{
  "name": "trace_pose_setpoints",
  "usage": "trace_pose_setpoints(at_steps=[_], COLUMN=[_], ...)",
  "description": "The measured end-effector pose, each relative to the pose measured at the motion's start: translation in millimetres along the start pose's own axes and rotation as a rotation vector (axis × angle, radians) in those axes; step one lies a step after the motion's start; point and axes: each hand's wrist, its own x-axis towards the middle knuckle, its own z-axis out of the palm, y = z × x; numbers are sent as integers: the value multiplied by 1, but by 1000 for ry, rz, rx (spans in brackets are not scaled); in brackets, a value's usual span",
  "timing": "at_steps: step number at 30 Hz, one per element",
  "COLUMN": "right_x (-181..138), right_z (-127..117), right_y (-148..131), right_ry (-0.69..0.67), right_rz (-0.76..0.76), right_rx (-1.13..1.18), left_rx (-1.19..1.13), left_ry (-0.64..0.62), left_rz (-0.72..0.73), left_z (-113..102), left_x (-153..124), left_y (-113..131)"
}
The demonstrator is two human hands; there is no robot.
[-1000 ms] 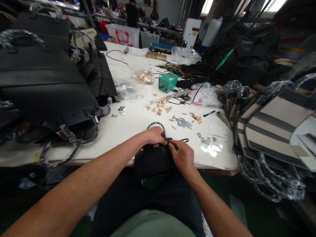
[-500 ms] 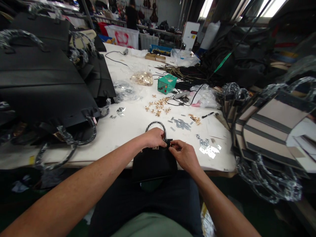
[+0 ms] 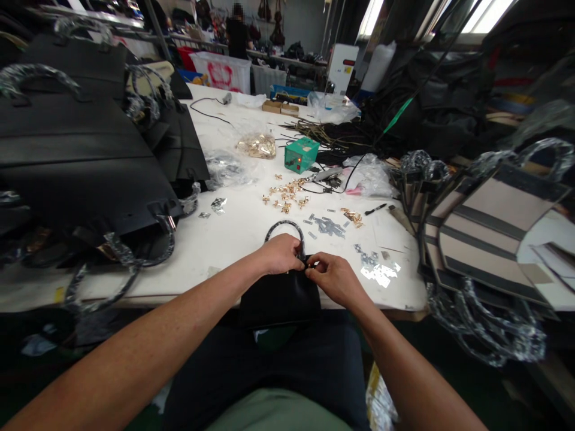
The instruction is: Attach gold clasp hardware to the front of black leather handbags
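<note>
Head | left fingers (image 3: 294, 263) gripping black bag (image 3: 279, 302) | right fingers (image 3: 314, 274) pinching its top corner

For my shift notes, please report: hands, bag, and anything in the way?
Left hand holding black bag near handle; right hand at bag's top edge, grip unclear. Nothing seen blocking hands; gold fittings lie beyond.

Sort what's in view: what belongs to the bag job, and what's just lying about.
Belongs:
black bag, under the left hand and right hand
its looped handle
probably the loose gold-coloured fittings and flat metal strips

Seemingly just lying about:
black pen
small cardboard boxes
</note>
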Motion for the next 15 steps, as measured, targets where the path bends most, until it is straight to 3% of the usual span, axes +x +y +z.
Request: trace_pose_setpoints(at_steps=[6,15], right_x=[-1,-11], right_z=[-2,1], right_y=[-2,5], right_ry=[16,44], right_rz=[-24,-42], right_rx=[-61,-7], left_rx=[-15,-134], left_ry=[8,-94], left_rz=[30,60], left_z=[1,1], left_x=[-1,2], left_y=[1,-9])
